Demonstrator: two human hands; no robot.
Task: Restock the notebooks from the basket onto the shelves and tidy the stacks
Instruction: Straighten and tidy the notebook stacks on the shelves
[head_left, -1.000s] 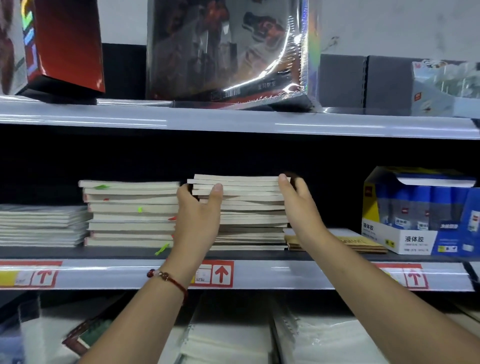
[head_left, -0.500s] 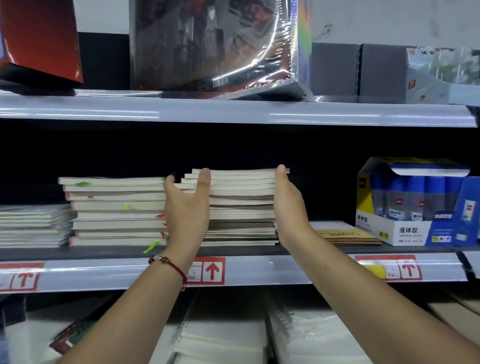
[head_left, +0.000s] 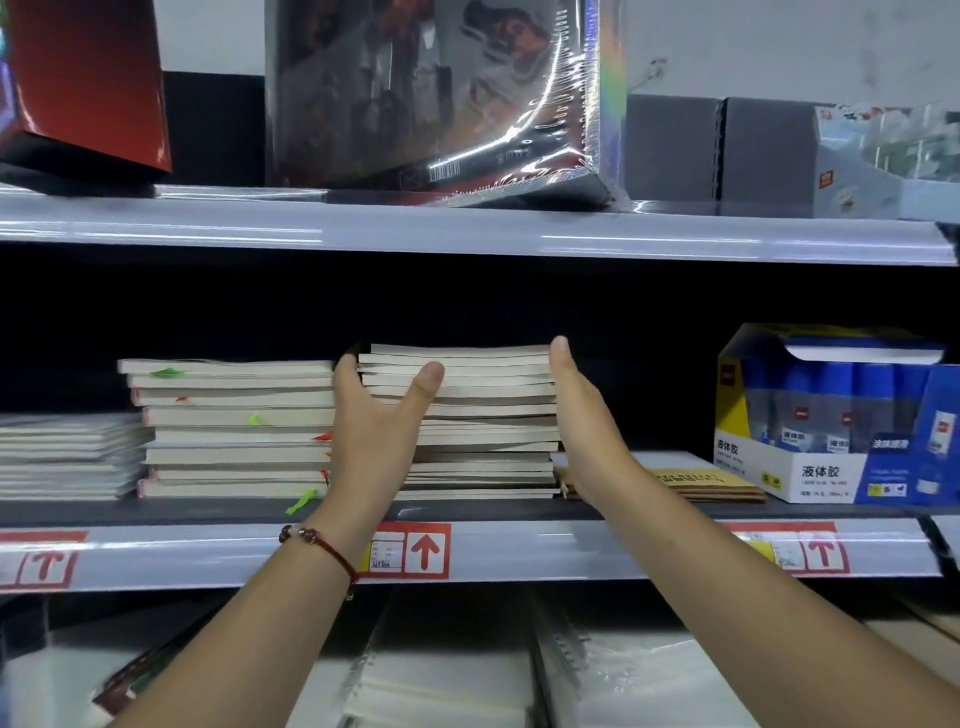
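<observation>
Middle notebook stack (head_left: 483, 421) sits on the middle shelf (head_left: 519, 553), near its front edge, w/ both hands bracketing it. Left hand (head_left: 376, 436) is against the stack's left side, thumb laid across the front page edges, fingers reaching round the left side; looks like a loose hold, though the fingers are mostly hidden. Right hand (head_left: 582, 426) lies flat against the stack's right side, fingers straight, pressing, not gripping. Red bead bracelet (head_left: 322, 545) on the left wrist.

Left of it, touching or nearly so, a taller notebook stack (head_left: 234, 426) w/ green and red tabs sticking out. Further left, a lower grey stack (head_left: 67, 457). Right of the hands, a thin brown/yellow pad pile (head_left: 696, 480), then a blue glue box (head_left: 831, 415) at the shelf's right end.
</observation>
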